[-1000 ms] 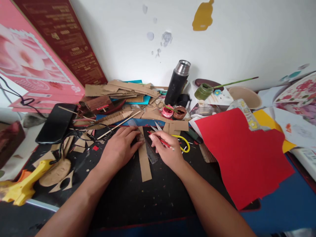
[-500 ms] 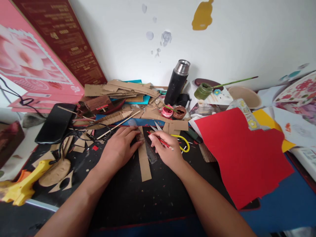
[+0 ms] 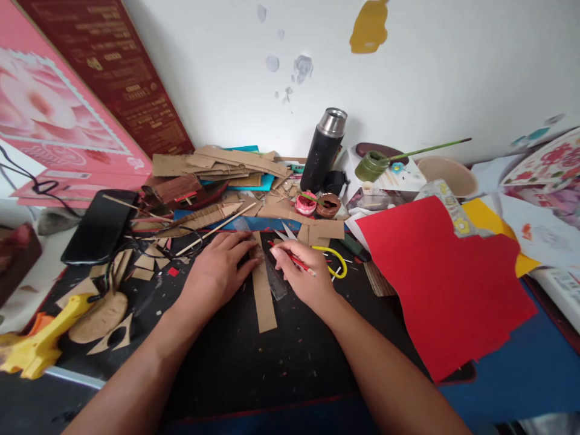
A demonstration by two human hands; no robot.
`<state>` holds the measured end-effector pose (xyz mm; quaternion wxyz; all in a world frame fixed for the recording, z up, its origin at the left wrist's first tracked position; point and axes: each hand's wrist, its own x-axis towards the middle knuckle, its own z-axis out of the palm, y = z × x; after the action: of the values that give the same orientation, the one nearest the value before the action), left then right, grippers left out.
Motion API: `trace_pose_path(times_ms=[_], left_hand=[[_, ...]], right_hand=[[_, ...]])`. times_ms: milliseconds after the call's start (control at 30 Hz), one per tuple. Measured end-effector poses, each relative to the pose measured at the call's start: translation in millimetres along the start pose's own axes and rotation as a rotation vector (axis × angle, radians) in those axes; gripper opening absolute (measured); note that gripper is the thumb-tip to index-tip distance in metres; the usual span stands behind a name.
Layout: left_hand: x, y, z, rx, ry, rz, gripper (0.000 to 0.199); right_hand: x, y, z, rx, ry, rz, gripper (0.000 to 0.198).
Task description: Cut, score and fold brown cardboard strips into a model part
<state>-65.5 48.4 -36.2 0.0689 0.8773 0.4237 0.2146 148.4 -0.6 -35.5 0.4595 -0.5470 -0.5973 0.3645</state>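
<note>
A narrow brown cardboard strip (image 3: 264,305) lies lengthwise on the black work surface, with a clear ruler (image 3: 277,285) along its right side. My left hand (image 3: 220,264) is bent over the upper part of both, its fingertips and thumb holding the ruler down against the strip. Between the fingers of my right hand (image 3: 307,273) is a red pencil (image 3: 299,262), its tip pointing up and left close to the ruler's edge. Yellow-handled scissors (image 3: 341,266) lie just beyond the right hand, partly hidden by it.
A black flask (image 3: 323,154) stands behind open paint jars (image 3: 328,205). Cardboard scraps (image 3: 222,163) are piled at the back. On the left lie a phone (image 3: 99,226) and a yellow glue gun (image 3: 49,338); a large red sheet (image 3: 444,284) covers the right side.
The whole view has shifted very slightly. Both hands, the pencil, the ruler and the strip keep nearly the same places.
</note>
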Motion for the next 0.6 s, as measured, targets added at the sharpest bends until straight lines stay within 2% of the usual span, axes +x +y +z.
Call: trace_pose_path(times_ms=[600], left_hand=[[-1.3, 0.8, 1.6, -0.005, -0.012, -0.028, 0.034]], right_hand=[[-0.1, -5.3, -1.8, -0.065, -0.021, -0.015, 0.026]])
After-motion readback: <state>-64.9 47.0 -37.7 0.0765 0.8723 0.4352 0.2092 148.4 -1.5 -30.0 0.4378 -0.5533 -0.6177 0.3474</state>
